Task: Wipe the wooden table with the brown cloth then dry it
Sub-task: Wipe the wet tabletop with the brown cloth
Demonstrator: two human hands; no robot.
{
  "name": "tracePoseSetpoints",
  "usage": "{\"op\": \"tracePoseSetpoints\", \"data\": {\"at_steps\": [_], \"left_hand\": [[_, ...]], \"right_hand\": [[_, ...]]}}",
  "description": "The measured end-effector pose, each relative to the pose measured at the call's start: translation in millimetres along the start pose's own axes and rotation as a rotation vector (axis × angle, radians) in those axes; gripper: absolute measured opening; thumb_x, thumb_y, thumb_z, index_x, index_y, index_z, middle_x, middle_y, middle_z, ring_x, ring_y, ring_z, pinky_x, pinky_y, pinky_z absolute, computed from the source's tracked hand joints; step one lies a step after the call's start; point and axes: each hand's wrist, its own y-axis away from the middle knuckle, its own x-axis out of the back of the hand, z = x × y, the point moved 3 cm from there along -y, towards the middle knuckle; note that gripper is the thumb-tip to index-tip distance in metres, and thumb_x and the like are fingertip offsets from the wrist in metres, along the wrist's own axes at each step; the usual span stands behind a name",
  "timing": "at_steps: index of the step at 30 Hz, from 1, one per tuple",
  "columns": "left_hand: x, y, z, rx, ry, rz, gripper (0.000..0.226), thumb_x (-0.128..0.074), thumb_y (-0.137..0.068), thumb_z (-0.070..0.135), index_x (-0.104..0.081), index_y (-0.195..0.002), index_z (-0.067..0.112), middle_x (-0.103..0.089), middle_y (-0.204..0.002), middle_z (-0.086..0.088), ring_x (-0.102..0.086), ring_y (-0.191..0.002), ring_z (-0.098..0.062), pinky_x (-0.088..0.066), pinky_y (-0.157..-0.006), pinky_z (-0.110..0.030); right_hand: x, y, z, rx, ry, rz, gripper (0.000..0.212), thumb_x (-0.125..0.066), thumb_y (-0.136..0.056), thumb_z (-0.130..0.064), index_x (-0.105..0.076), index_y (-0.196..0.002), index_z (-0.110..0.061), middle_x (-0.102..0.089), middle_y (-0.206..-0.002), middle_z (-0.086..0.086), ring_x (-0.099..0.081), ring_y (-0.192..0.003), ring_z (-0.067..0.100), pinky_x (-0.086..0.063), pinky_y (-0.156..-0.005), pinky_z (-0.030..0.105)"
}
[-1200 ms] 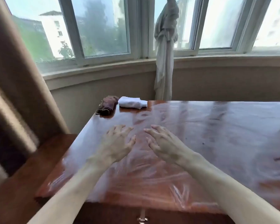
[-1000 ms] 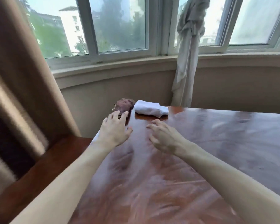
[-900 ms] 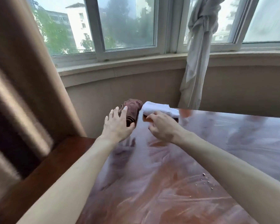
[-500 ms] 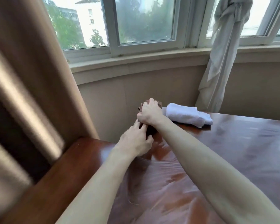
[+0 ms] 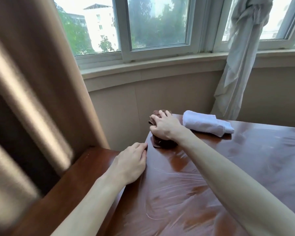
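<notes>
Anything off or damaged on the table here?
No damage or spill. The table shows streaky smears under clear film. The right hand grips the brown cloth at the corner beside a rolled white towel.

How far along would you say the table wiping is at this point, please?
Nothing looks wiped yet. In hand: the right hand grips the brown cloth at the wooden table corner, while the left hand rests on the table's edge. Left: the wiping itself, then drying, presumably with the rolled white towel lying untouched beside it.
</notes>
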Motion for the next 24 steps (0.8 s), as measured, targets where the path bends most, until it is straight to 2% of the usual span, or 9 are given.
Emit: {"op": "tracePoseSetpoints", "data": {"at_steps": [2,4,7,9,13,16,19,21,24], "left_hand": [[-2,0,-4,-0.043,-0.030,0.013,0.047,-0.030,-0.107,0.030,-0.039,-0.152,0.030,-0.040,-0.154,0.018,-0.044,-0.135,-0.012,-0.041,-0.107,-0.034],[-6,4,-7,-0.061,-0.006,0.038,0.047,-0.030,-0.107,0.031,-0.036,-0.153,0.033,-0.037,-0.154,0.023,-0.044,-0.133,-0.009,-0.042,-0.106,-0.033],[-11,7,-9,-0.053,0.070,0.065,0.045,-0.029,-0.107,0.034,-0.035,-0.151,0.038,-0.037,-0.152,0.027,-0.044,-0.129,-0.005,-0.040,-0.106,-0.032],[-12,6,-12,-0.044,0.095,0.071,0.044,-0.027,-0.107,0.037,-0.035,-0.151,0.039,-0.038,-0.150,0.028,-0.043,-0.129,-0.003,-0.039,-0.106,-0.032],[-12,3,-13,-0.036,0.174,0.069,0.045,-0.027,-0.108,0.038,-0.034,-0.153,0.036,-0.039,-0.152,0.025,-0.039,-0.138,-0.002,-0.033,-0.113,-0.028],[-11,5,-12,-0.012,0.147,0.075,0.047,-0.025,-0.108,0.040,-0.032,-0.154,0.036,-0.037,-0.154,0.025,-0.038,-0.138,-0.004,-0.032,-0.109,-0.026],[-11,8,-13,0.030,0.150,0.075,0.048,-0.023,-0.108,0.042,-0.032,-0.155,0.035,-0.036,-0.155,0.024,-0.036,-0.141,-0.004,-0.033,-0.111,-0.030],[-12,8,-13,0.042,0.177,0.063,0.048,-0.023,-0.108,0.043,-0.033,-0.154,0.034,-0.036,-0.155,0.023,-0.035,-0.141,-0.003,-0.030,-0.113,-0.028],[-12,11,-15,0.059,0.191,0.077,0.048,-0.023,-0.108,0.044,-0.035,-0.153,0.035,-0.038,-0.154,0.024,-0.037,-0.140,-0.002,-0.030,-0.111,-0.025]], "right_hand": [[4,6,6,0.088,-0.022,-0.035,0.060,-0.041,-0.099,-0.044,-0.030,-0.157,-0.033,-0.014,-0.169,0.006,-0.009,-0.154,0.029,-0.015,-0.122,0.043],[14,-6,17,0.102,-0.033,-0.045,0.062,-0.049,-0.097,-0.045,-0.033,-0.156,-0.036,-0.018,-0.168,0.002,-0.013,-0.153,0.024,-0.022,-0.119,0.043],[17,-33,18,-0.065,-0.024,0.038,0.062,-0.054,-0.093,-0.044,-0.041,-0.152,-0.032,-0.031,-0.160,0.008,-0.026,-0.147,0.029,-0.031,-0.112,0.045],[8,-37,4,-0.083,0.018,0.076,0.057,-0.054,-0.092,-0.044,-0.047,-0.146,-0.028,-0.039,-0.153,0.011,-0.032,-0.141,0.032,-0.031,-0.112,0.043],[1,1,-1,0.180,-0.035,0.021,0.052,-0.053,-0.099,-0.041,-0.046,-0.150,-0.033,-0.028,-0.164,0.001,-0.019,-0.152,0.023,-0.021,-0.119,0.036],[20,-8,16,0.282,-0.046,0.002,0.051,-0.056,-0.095,-0.027,-0.054,-0.143,-0.042,-0.035,-0.161,-0.009,-0.029,-0.148,0.016,-0.027,-0.117,0.036],[19,-34,13,0.106,-0.053,0.062,0.043,-0.058,-0.094,-0.039,-0.060,-0.137,-0.038,-0.045,-0.153,-0.004,-0.037,-0.142,0.020,-0.038,-0.107,0.041],[3,-32,-2,0.056,-0.076,0.098,0.043,-0.048,-0.093,-0.048,-0.067,-0.127,-0.030,-0.053,-0.140,0.002,-0.040,-0.136,0.024,-0.039,-0.106,0.041],[-13,-11,-14,0.176,-0.050,0.198,0.040,-0.049,-0.090,-0.052,-0.069,-0.115,-0.029,-0.060,-0.127,0.000,-0.047,-0.126,0.023,-0.046,-0.101,0.040]]}}
